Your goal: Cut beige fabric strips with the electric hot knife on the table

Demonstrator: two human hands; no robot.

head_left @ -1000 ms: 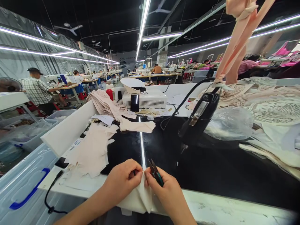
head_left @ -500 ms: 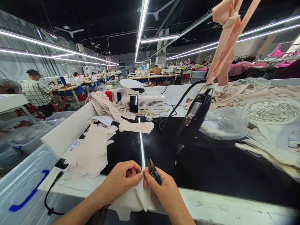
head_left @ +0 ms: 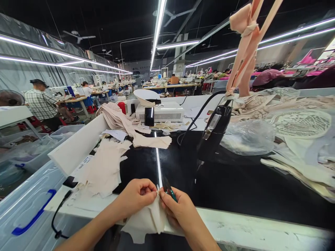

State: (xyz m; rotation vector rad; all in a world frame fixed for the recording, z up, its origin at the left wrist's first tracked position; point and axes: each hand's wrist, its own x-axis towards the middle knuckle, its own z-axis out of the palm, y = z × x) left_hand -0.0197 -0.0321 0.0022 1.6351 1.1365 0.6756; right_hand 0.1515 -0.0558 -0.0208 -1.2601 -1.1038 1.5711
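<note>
Close together, the left hand (head_left: pixel 140 196) and right hand (head_left: pixel 180 207) pinch the cloth (head_left: pixel 146 219), which hangs past the near edge of the worktop (head_left: pixel 248 188); the right also grips snips (head_left: pixel 172 195). Leftward lie pieces (head_left: pixel 104 167); rightward, black surface spreads wide.

Left hand (head_left: pixel 138 197) and right hand (head_left: pixel 181 205) pinch a pale cloth (head_left: pixel 146 221) at the near edge of a black-topped table (head_left: pixel 251 184).
The cloth droops below the fingertips, while the right hand also holds small scissors (head_left: pixel 172 194). Pale cut pieces (head_left: pixel 106 167) lie to the left; to the right, a black tool (head_left: pixel 216 127) is near a clear plastic bag (head_left: pixel 250 139).
</note>
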